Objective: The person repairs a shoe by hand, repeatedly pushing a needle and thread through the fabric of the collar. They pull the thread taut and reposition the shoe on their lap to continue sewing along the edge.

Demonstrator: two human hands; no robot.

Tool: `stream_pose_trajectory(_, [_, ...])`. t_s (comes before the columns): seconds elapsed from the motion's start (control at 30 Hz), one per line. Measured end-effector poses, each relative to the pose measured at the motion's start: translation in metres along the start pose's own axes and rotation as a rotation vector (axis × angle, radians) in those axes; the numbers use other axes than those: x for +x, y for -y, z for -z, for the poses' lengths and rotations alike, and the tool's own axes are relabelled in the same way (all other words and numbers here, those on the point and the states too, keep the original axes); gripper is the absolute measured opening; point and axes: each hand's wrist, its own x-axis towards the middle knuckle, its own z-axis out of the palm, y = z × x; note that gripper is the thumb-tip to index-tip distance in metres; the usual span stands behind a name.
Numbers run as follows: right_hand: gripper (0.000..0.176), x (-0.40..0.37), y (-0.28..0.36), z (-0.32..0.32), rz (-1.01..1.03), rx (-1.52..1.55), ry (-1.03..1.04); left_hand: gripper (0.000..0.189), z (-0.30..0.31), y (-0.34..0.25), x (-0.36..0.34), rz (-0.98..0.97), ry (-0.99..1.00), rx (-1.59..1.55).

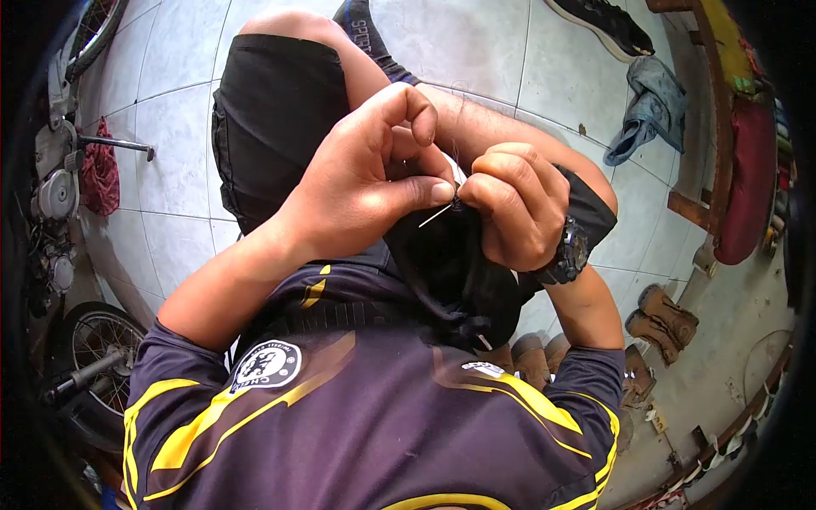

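Observation:
My left hand [365, 170] has its thumb and index fingertip pinched together at a small bunched edge of black cloth [433, 255]. Close against them, my right hand [518, 204], wearing a black watch, is curled with its fingers gripping the same cloth. A thin pale needle [435, 217] slants down and left from between the fingertips, its other end hidden at the cloth. Fine dark thread [456, 140] rises loosely above the pinch. The rest of the cloth hangs down over my lap, with a dark cord-like edge.
I sit with bent legs on a tiled floor [174, 178]. Motorbike parts and a wheel [102, 348] stand at left, with a red cloth [102, 174] hanging there. Folded jeans [650, 110], a black shoe [608, 25], brown boots [661, 323] and a red-padded bench [748, 178] are at right.

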Motion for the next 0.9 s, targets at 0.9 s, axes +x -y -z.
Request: stream_pose_trajectory(0.9, [0.017, 0.043, -0.030, -0.023, -0.340, -0.203, -0.156, 0.049, 0.076, 0.002, 0.107, 0.072, 0.217, -0.088])
